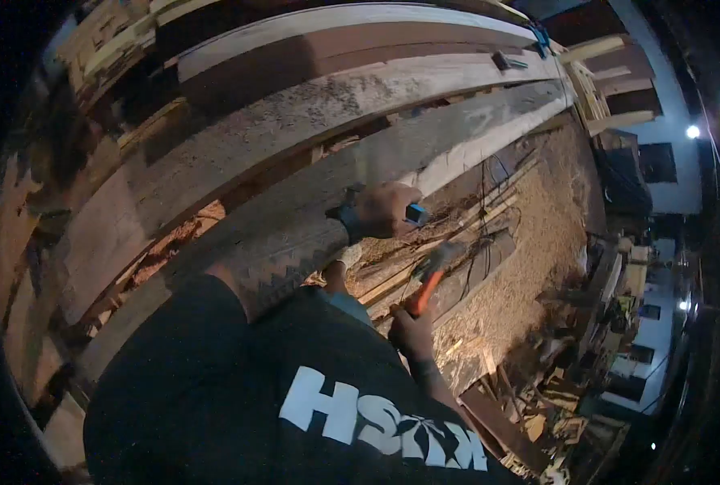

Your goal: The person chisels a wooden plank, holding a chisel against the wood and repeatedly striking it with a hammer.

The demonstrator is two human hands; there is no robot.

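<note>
Two closed hands: left hand (386,210) gripping a blue-ended tool (415,213) over the plank (449,129); right hand (411,330) gripping a hammer (425,293) beside it.

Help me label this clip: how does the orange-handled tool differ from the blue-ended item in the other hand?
The orange-handled tool shows much of its length, while the blue-ended item is mostly hidden. The tool's far end looks greyish and blurred; the item's exposed end is bright blue. The tool is in the right hand, the item in the left. Both are held.
</note>
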